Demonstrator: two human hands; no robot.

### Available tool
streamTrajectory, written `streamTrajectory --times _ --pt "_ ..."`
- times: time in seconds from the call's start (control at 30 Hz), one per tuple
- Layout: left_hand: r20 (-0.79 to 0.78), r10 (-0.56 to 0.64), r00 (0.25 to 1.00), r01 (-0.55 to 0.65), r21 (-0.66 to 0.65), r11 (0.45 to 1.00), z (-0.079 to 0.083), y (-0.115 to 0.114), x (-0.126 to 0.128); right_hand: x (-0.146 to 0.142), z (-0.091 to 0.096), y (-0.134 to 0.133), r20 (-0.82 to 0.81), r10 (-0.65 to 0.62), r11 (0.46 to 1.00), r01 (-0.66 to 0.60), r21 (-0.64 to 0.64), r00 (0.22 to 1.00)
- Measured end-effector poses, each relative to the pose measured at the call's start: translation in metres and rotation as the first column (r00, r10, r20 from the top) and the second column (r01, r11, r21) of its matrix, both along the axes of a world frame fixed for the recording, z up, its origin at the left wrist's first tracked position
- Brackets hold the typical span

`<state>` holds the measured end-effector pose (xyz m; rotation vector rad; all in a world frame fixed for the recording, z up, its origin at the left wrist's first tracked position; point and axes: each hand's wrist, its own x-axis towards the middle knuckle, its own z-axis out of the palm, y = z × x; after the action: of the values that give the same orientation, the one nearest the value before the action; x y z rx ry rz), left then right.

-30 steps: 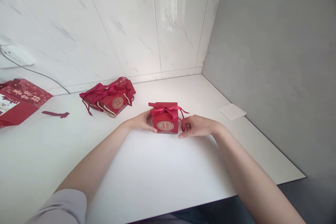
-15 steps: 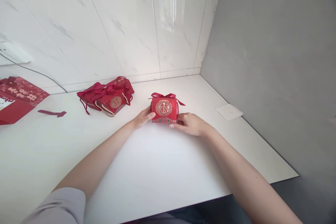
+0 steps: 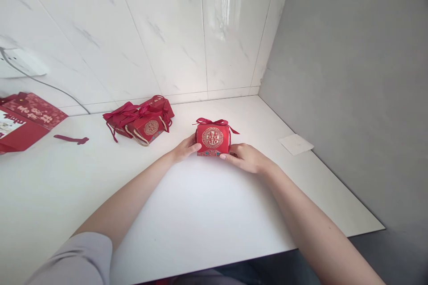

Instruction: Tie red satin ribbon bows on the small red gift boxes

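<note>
A small red gift box with a gold round emblem and a red ribbon bow on top stands upright on the white table. My left hand grips its left side with curled fingers. My right hand holds its lower right corner, fingers closed against the box. Both forearms reach in from the bottom of the view.
A pile of similar red boxes with ribbons lies to the back left. A red ribbon scrap and larger red packaging sit at far left. A white paper slip lies near the grey wall on the right. A cable runs along the tiled wall.
The box was tipped with its top toward me and has been turned upright, emblem facing me, and shifted slightly away. My right hand slid from the ribbon end to the lower right corner.
</note>
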<state>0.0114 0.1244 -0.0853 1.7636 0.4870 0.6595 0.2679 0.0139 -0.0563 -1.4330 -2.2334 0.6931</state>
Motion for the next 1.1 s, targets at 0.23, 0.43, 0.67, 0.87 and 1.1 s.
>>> streamTrajectory --times 0.23,0.43,0.67,0.87,1.1 --pt "0.014 -0.001 1.0 0.001 -0.002 1.0 0.0002 -0.0003 0.0015 -0.001 0.0015 -0.0006 0.006 -0.01 1.0 0.011 -0.017 1.0" --pt "0.013 0.007 1.0 -0.007 -0.017 1.0 -0.0013 0.0005 0.0016 -0.0006 0.002 -0.001 0.006 -0.017 1.0 0.018 -0.01 1.0" --pt "0.014 0.007 1.0 -0.007 -0.024 1.0 0.0005 -0.0008 0.0028 -0.0002 0.0006 -0.0011 -0.004 -0.013 1.0 0.013 -0.011 1.0" --pt "0.02 -0.002 1.0 0.003 -0.017 1.0 0.0003 -0.0009 0.0024 -0.001 0.0024 -0.0019 -0.005 -0.018 1.0 0.018 -0.019 1.0" --pt "0.003 0.008 1.0 -0.008 0.005 1.0 -0.0009 0.0 0.0019 -0.002 0.0035 -0.0024 -0.005 -0.021 1.0 0.021 -0.018 1.0"
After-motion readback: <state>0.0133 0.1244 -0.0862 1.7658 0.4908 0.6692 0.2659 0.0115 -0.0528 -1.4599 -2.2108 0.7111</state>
